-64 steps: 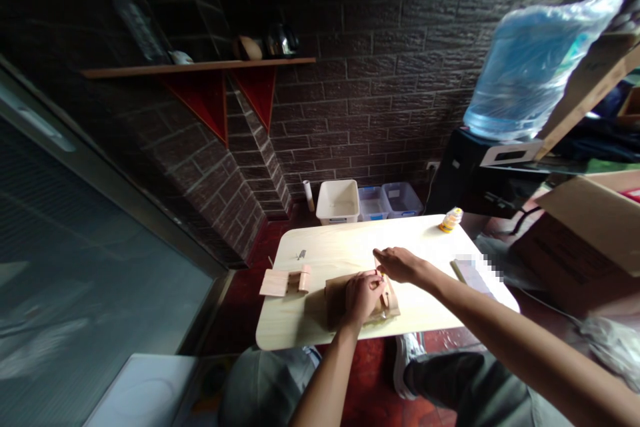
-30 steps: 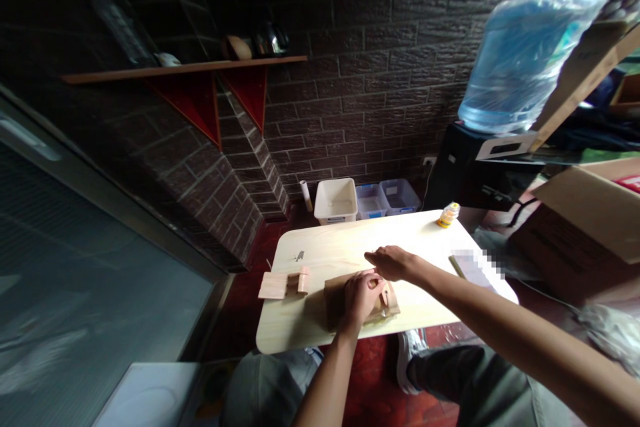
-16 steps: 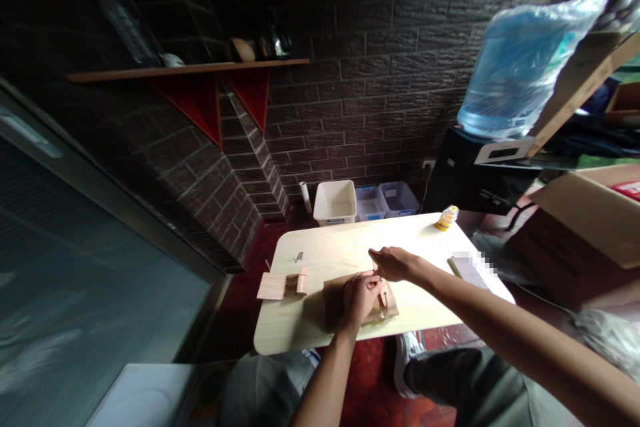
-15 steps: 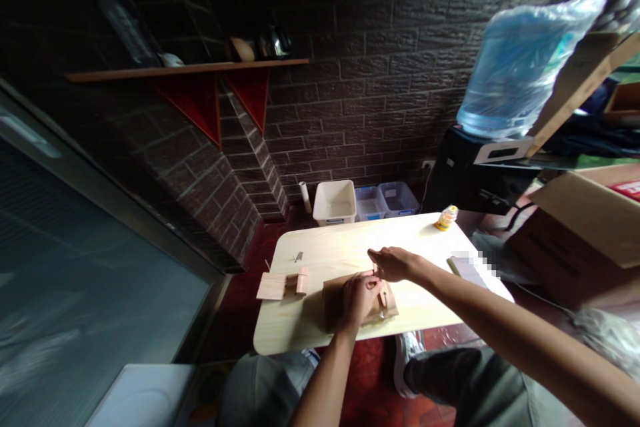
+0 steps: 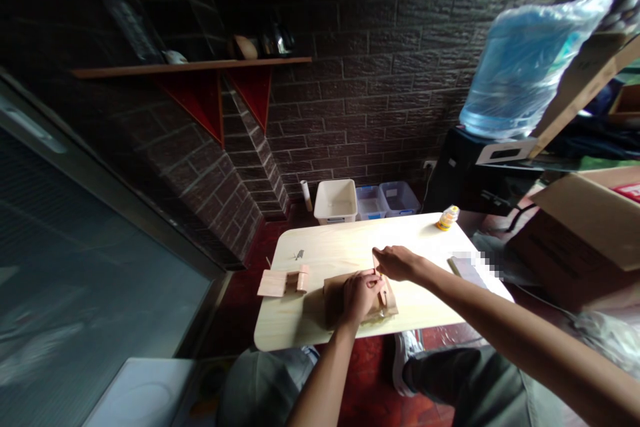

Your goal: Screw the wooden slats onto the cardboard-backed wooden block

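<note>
At the bench's (image 5: 340,243) near side: brown cardboard (image 5: 334,301) lay with a wooden piece (image 5: 385,296) on top.
Left hand (image 5: 361,292): curled over both; grip hidden.
Right hand (image 5: 397,263): fingers bent, just beyond; grip too small to tell.
Bench left: joined wooden blocks (image 5: 273,283) lay apart.

Both hands (image 5: 360,292) are at a brown object (image 5: 335,299).

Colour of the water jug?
Water jug: translucent blue, loosely wrapped in see-through plastic. Head view, the only one.
</note>
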{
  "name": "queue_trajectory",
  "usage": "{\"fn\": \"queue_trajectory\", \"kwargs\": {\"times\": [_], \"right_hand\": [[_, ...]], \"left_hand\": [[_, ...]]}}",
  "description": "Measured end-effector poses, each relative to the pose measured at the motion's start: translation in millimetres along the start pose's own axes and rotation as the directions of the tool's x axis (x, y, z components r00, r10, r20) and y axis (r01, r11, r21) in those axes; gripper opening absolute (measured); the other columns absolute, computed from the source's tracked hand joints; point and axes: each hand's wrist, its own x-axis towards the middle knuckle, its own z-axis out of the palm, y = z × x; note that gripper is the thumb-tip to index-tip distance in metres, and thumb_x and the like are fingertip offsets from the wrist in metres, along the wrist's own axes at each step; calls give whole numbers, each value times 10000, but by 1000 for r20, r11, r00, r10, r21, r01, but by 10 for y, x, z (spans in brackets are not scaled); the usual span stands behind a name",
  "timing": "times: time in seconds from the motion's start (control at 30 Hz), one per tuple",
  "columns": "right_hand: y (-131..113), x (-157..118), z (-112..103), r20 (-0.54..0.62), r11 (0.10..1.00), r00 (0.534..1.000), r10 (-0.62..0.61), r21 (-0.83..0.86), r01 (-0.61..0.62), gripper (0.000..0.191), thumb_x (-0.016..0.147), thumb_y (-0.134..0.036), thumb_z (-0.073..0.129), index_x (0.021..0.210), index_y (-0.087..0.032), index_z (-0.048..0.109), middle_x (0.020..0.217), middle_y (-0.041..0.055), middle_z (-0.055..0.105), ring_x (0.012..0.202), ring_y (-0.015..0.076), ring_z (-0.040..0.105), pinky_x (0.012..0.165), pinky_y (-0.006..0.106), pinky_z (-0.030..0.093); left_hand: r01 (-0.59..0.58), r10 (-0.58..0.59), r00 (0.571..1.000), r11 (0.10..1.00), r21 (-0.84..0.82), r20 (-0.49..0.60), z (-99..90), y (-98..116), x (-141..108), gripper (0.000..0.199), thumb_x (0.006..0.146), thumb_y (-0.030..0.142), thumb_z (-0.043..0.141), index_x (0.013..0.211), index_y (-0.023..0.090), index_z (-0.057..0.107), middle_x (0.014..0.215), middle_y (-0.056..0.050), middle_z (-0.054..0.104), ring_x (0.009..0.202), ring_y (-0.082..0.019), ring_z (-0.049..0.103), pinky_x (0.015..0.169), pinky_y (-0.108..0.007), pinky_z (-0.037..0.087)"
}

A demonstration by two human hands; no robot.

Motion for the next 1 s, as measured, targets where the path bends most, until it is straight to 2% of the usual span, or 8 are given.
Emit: {"fn": "queue_trajectory", "kwargs": {"times": [0.2, 0.37, 0.57, 0.77, 0.87, 1.0], "right_hand": [[-54, 31, 26, -5, 995, 995, -99, -22, 99, 306, 914, -197, 542, 1209, -118, 560, 1047, 182, 730, 949, 316, 720, 735, 358, 546], [-12, 44, 61, -5, 997, 997, -75, 10, 75, 333, 907, -183, 549, 1226, -84, 538, 1021, 198, 732, 936, 308, 725, 718, 341, 541], [39, -24, -6, 19, 998, 998, -63, 15, 63, 374, 929, -177, 499, 1281, -52, 515, 1050, 219, 729, 947, 311, 726, 707, 336, 541], [44, -69, -131, 58, 996, 995, -78, 36, 76, 376, 939, -180, 508, 1279, -20, 527, 1085, 233, 718, 967, 323, 719, 717, 343, 545], [41, -67, -124, 46, 995, 995, -91, 31, 90, 367, 940, -154, 510, 1279, -15, 535, 1132, 251, 700, 1007, 306, 710, 765, 328, 544], [44, -15, -92, 72, 996, 993, -89, 12, 89, 381, 955, -181, 510, 1293, -4, 522, 1092, 238, 715, 989, 304, 717, 749, 328, 553]], "left_hand": [[3, -3, 1000, 1000, -23, 2, -6, 0, -7, 131, 847, 263, 656, 892, 229, 774, 1052, -49, 764, 951, -218, 697, 870, -318, 524], [48, -48, 999, 999, -14, -7, 51, -62, -19, 154, 836, 275, 679, 956, 217, 755, 1020, -54, 763, 980, -219, 691, 934, -349, 520], [33, -33, 999, 999, -3, -22, 105, -122, -6, 112, 824, 293, 713, 915, 253, 763, 1034, -34, 766, 992, -216, 695, 951, -351, 520], [52, -51, 998, 998, 26, -24, 117, -124, 4, 118, 847, 301, 685, 922, 269, 770, 1019, -22, 770, 986, -216, 698, 959, -359, 517], [55, -54, 998, 998, 16, -21, 114, -126, 13, 110, 840, 302, 699, 901, 261, 780, 1064, -37, 765, 1014, -222, 695, 960, -361, 518], [50, -50, 998, 999, 3, -24, 92, -106, 12, 97, 824, 306, 721, 872, 253, 785, 1075, -43, 764, 985, -223, 702, 938, -365, 530]]}}
